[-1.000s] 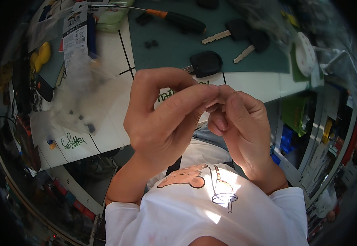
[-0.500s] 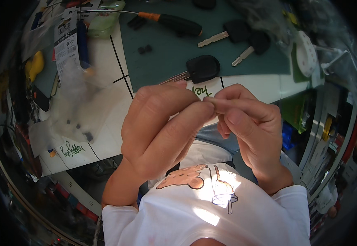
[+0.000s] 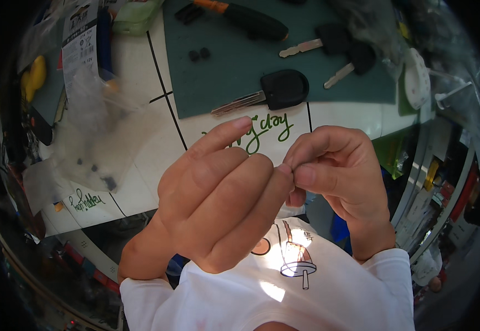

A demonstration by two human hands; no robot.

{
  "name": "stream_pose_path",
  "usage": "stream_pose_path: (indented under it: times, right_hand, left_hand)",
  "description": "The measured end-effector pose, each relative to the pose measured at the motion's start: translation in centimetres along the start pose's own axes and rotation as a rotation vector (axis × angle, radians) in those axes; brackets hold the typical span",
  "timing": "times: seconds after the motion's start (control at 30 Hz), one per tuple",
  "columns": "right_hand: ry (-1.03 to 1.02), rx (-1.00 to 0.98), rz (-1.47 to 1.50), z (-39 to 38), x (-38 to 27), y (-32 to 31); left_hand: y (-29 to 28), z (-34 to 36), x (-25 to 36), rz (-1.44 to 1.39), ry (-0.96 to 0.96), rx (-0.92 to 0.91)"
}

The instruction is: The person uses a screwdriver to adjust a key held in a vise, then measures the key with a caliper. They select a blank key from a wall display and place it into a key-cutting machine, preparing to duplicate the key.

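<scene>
My left hand (image 3: 220, 193) and my right hand (image 3: 336, 179) meet fingertip to fingertip in front of my shirt, over the table's near edge. Both are pinched closed at the meeting point; whatever lies between the fingertips is too small or too hidden to name. The left index finger sticks out from the others toward the table. Just beyond that finger, a black-headed car key (image 3: 284, 89) lies at the front edge of the green mat (image 3: 234, 60), its metal blade pointing left.
Farther back on the mat lie two more black-headed keys (image 3: 334, 38), an orange-and-black screwdriver (image 3: 256, 22) and small black pieces (image 3: 199, 54). A clear plastic bag (image 3: 94, 160) with dark bits covers the left of the white tiled table (image 3: 146, 127). A white plastic piece (image 3: 416, 80) stands right.
Both hands have come down nearer my body, still joined at the fingertips. The left index finger has lifted away from the pinch. The view has shifted slightly, and the car key's blade is now uncovered.
</scene>
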State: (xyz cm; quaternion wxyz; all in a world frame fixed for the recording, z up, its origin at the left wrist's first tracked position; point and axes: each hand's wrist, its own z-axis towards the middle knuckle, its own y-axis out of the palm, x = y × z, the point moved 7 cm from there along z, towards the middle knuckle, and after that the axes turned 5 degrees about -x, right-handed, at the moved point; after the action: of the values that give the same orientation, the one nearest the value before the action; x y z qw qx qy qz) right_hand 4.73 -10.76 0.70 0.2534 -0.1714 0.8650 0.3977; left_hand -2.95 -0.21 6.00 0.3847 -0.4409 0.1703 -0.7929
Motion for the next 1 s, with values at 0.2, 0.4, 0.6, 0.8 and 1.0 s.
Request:
stream_pose_path:
  times: [0.2,0.4,0.6,0.8,1.0]
  right_hand:
    - [-0.016,0.046,0.058,0.3,0.1,0.2]
    - [-0.641,0.214,-0.995,-0.4,-4.1,1.0]
    - [-0.859,0.195,-1.722,1.6,-5.9,2.9]
    - [-0.794,0.159,-1.716,2.6,-5.3,3.6]
    - [-0.841,0.166,-1.739,2.3,-5.4,2.3]
  left_hand:
    - [0.3,-0.2,-0.4,-0.061,-0.022,0.000]
    - [0.3,0.0,-2.3,0.103,-0.129,0.027]
    - [1.8,0.5,-4.2,0.285,-0.369,-0.032]
    - [1.5,0.0,-5.2,0.238,-0.468,-0.013]
    - [2.9,0.4,-5.0,0.207,-0.469,0.019]
